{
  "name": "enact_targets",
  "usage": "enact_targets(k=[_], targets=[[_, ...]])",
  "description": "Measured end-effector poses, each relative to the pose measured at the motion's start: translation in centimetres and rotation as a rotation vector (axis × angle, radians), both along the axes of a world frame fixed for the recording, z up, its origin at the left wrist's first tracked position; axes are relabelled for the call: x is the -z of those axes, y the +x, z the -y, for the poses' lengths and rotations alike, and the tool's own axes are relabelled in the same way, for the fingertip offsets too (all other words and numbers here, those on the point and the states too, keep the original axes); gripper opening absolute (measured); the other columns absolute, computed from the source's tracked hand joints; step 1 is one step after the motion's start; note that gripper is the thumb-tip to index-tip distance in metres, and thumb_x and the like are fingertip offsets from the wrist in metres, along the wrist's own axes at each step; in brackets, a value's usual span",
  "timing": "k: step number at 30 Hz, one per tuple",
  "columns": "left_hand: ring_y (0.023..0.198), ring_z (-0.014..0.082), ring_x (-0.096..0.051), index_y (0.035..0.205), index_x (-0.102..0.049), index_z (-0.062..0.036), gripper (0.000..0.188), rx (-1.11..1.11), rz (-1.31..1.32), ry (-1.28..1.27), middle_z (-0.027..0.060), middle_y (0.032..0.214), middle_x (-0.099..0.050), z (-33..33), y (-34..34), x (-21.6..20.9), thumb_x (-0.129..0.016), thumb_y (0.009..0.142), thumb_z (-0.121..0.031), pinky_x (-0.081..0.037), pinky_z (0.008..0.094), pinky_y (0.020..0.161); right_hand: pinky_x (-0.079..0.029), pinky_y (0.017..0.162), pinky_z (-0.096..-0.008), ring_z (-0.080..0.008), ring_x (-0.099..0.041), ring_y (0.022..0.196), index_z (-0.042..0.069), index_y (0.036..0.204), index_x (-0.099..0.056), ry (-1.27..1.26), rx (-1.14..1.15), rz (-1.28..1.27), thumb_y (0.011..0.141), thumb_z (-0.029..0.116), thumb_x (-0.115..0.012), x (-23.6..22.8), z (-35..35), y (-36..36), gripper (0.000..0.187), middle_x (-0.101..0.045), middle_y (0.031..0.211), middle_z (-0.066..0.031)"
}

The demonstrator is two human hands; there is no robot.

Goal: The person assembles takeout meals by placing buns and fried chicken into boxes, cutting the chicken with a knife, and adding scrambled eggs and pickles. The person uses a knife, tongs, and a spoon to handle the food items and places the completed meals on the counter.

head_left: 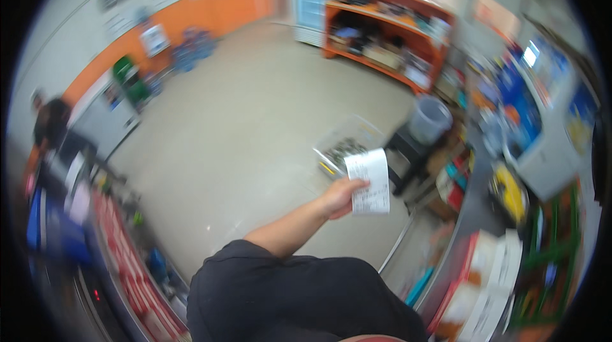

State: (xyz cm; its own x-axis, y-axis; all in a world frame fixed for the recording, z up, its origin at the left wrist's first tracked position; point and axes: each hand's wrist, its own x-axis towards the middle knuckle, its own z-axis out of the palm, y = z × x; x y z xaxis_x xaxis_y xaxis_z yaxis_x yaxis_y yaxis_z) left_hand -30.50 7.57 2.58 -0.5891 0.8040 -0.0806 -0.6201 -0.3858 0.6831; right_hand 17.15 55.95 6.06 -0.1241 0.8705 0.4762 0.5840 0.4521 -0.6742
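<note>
My left hand (341,198) is closed on a white printed receipt (371,179), gripping it by its left edge. The slip stands out in front of my dark shirt, slightly curled. Beyond it on the floor sits a clear plastic bin (363,126) with a heap of small greyish things inside, too blurred to name. The receipt overlaps part of that bin from here. My right hand is out of sight.
On the right, a counter (468,214) carries white-and-red boxes (475,278) and a yellow-topped container (509,190). A bucket (430,119) rests on a black stool (408,151). Orange shelves (382,42) stand at the back. Another person (51,125) is at the far left.
</note>
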Motion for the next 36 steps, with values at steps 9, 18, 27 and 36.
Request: enact_targets(k=[9, 18, 27, 36], targets=[[0.109, 0.0286, -0.056, 0.122, -0.046, 0.0032, 0.047, -0.718, -0.077, 0.07, 0.0154, 0.116, -0.056, 5.7, -0.9, -3.5, -0.043, 0.076, 0.001, -0.045, 0.0443, 0.096, -0.045, 0.082, -0.0328, -0.0216, -0.057, 0.097, 0.0, 0.112, -0.057, -0.175, -0.04, 0.424, 0.084, 0.012, -0.057, 11.0, -9.8, -11.2, 0.03, -0.06, 0.105, -0.0115], [0.109, 0.0331, -0.056, 0.123, -0.047, 0.0027, 0.039, -0.33, -0.317, 0.373, 0.019, 0.118, -0.057, -7.0, -2.6, -14.5, -0.052, 0.087, -0.013, -0.045, 0.0483, 0.095, -0.046, 0.082, -0.035, -0.0249, -0.058, 0.096, -0.002, 0.111, -0.057, -0.262, 0.274, 0.392, 0.085, 0.014, -0.056, 15.0, -8.6, 6.8, 0.03, -0.061, 0.104, -0.0144], [0.112, 0.0362, -0.055, 0.129, -0.04, 0.0042, 0.041, 0.235, -0.163, 0.522, 0.0214, 0.123, -0.053, -23.3, -0.9, -17.8, -0.044, 0.093, -0.014, -0.048, 0.0518, 0.093, -0.046, 0.081, -0.0371, -0.0283, -0.058, 0.095, -0.003, 0.11, -0.057, -0.439, 0.741, 0.382, 0.086, 0.016, -0.056, 17.0, 0.8, 23.5, 0.031, -0.062, 0.103, -0.0174], [0.116, 0.0408, -0.05, 0.134, -0.032, 0.0037, 0.047, 0.285, -0.185, 0.345, 0.0253, 0.128, -0.047, -30.5, 0.0, -15.5, -0.042, 0.094, -0.018, -0.044, 0.0568, 0.095, -0.046, 0.081, -0.0393, -0.0316, -0.059, 0.094, -0.005, 0.109, -0.058, -0.581, 0.888, 0.334, 0.087, 0.018, -0.055, 19.7, 6.4, 33.1, 0.032, -0.062, 0.103, -0.0203]])
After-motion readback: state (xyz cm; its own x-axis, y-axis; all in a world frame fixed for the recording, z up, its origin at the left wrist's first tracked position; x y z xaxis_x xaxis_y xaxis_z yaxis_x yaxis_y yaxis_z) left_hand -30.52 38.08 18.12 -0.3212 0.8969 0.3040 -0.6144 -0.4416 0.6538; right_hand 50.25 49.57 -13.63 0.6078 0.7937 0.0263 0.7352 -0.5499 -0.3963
